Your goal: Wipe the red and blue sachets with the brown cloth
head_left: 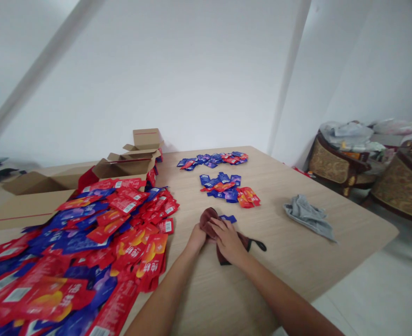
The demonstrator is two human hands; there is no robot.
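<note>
A dark red cloth pouch (209, 217) with a black cord lies on the wooden table (297, 252) in front of me. My left hand (196, 238) is closed on its left edge. My right hand (227, 239) lies over the pouch with its fingers curled onto the fabric. A blue sachet (228, 218) sits just behind the pouch, touching it. The part of the pouch under my right hand is hidden.
A big heap of red and blue sachets (87, 247) covers the left of the table beside open cardboard boxes (132, 161). Two smaller sachet groups (227, 186) lie further back. A grey cloth (309, 215) rests at the right. Armchairs (335, 161) stand beyond the table edge.
</note>
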